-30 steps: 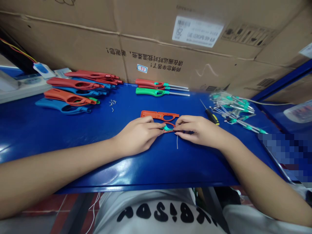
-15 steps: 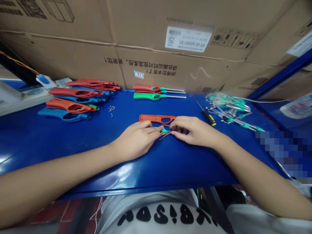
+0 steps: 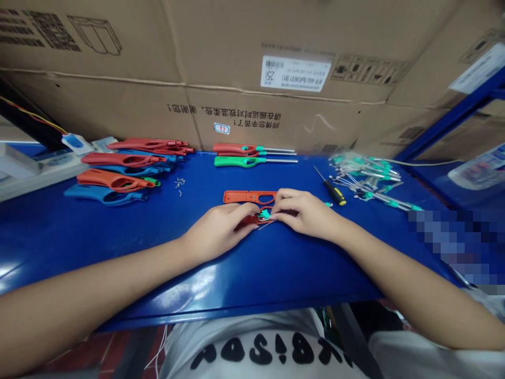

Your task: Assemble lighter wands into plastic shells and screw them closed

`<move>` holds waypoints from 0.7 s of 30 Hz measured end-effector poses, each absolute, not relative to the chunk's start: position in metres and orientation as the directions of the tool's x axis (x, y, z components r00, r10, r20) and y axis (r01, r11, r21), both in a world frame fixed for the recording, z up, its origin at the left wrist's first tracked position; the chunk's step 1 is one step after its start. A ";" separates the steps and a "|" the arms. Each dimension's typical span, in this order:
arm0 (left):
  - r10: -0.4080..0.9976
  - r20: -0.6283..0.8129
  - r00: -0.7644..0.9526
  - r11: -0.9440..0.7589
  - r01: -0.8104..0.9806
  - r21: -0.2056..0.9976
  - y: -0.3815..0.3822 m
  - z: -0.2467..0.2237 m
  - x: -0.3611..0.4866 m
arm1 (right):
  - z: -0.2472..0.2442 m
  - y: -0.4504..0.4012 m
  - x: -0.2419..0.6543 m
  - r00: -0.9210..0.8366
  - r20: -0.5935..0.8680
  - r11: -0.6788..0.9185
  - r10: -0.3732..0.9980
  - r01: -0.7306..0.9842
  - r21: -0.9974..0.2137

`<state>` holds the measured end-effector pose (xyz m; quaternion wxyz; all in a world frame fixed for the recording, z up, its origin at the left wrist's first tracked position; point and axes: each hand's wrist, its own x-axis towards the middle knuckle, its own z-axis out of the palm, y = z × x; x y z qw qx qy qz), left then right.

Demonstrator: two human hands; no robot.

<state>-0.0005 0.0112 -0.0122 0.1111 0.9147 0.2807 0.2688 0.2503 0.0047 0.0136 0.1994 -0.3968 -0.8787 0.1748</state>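
Note:
My left hand point(image 3: 221, 229) curls its fingers round an orange lighter casing half point(image 3: 252, 218) on the blue table, mostly covered by them. At its trigger opening sits a small green trigger point(image 3: 265, 213), pinched by my right hand point(image 3: 303, 211) from the right. A second orange casing half point(image 3: 241, 196), inner side up, lies just behind; my right fingers hide its far end. A thin metal strip or wire point(image 3: 266, 225) sticks out below the held half. Part of a green tip point(image 3: 328, 204) shows behind my right hand.
Red, orange and blue casings point(image 3: 114, 181) are piled at the left, near small screws point(image 3: 180, 185). Assembled lighters point(image 3: 236, 162) lie at the back. To the right are a screwdriver point(image 3: 335, 192) and a heap of metal rods with green parts point(image 3: 371, 176). Cardboard point(image 3: 221, 63) stands behind.
The left fingers have shifted from pressing over the green trigger to gripping the casing half, leaving more of it in sight. My right hand stays close by. The view has tilted slightly.

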 end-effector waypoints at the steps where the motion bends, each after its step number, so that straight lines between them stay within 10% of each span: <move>1: 0.577 0.425 0.698 -0.815 0.452 0.363 0.011 -0.012 -0.001 | 0.013 0.005 0.251 -0.618 0.215 0.638 0.756 0.624 -0.452; 17: 0.461 0.407 0.788 -0.876 0.476 0.071 0.005 -0.006 0.001 | 0.016 0.009 0.258 -0.678 0.239 0.704 0.695 0.576 -0.416; 21: 0.483 0.396 0.781 -0.872 0.469 0.139 0.007 -0.011 -0.001 | 0.025 0.024 0.286 -0.461 0.290 0.538 0.839 0.783 -0.312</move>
